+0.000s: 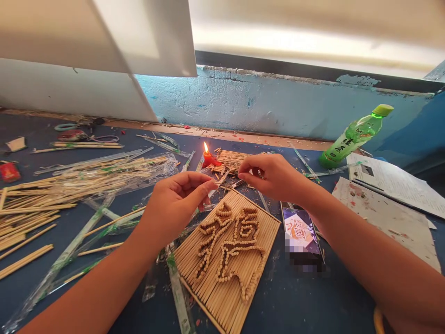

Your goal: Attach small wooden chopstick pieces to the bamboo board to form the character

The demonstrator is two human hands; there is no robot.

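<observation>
My left hand (182, 199) is closed, thumb and forefinger pinched together above the far left corner of a panel of wooden chopsticks (239, 260). A pale, thin bit shows by those fingertips; its kind is too small to make out. Opposite, my right hand (274, 175) is bent into a pinch over the panel's far corner, and whatever it holds is hidden. Upright rows of short cut stick pieces (225, 248) form a raised character on the panel. Just beyond the hands burns a red candle (210, 159), beside a smaller slab of sticks (233, 161).
Loose chopsticks (24, 199) and torn clear wrappers (100, 213) cover the left side. To the right are a phone-like item with a purple picture (301, 234), stained paper (389, 222), a printed booklet (396, 183) and a green bottle (354, 137). A blue wall (260, 104) rises behind.
</observation>
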